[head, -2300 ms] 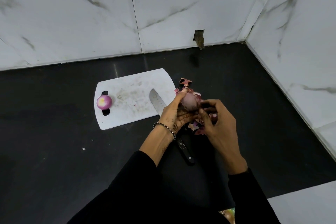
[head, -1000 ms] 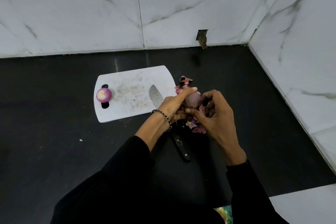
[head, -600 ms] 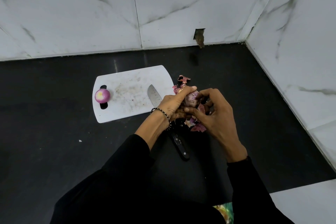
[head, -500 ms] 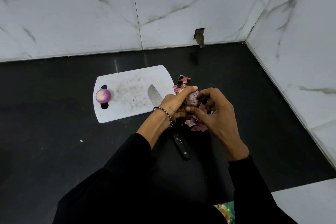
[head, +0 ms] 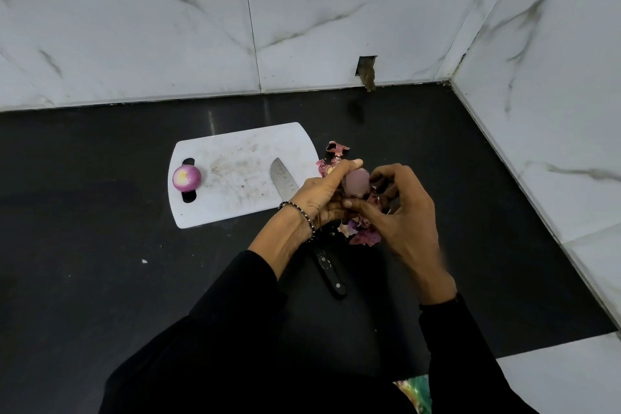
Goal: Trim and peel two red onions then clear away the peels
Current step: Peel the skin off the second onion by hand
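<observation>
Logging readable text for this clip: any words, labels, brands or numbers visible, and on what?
None can be read.
Cutting board, knife blade and knife handle: no print or brand mark shows.
Held onion: no sticker.
Wall tiles: grey veining only.
Colourful object at the bottom edge: cut off and blurred, unreadable.

No text, label, brand or number readable anywhere. Cutting board (head: 235, 144), knife handle (head: 327, 267) and marble wall tiles (head: 134, 27) show no markings; handle has plain rivets only.
</observation>
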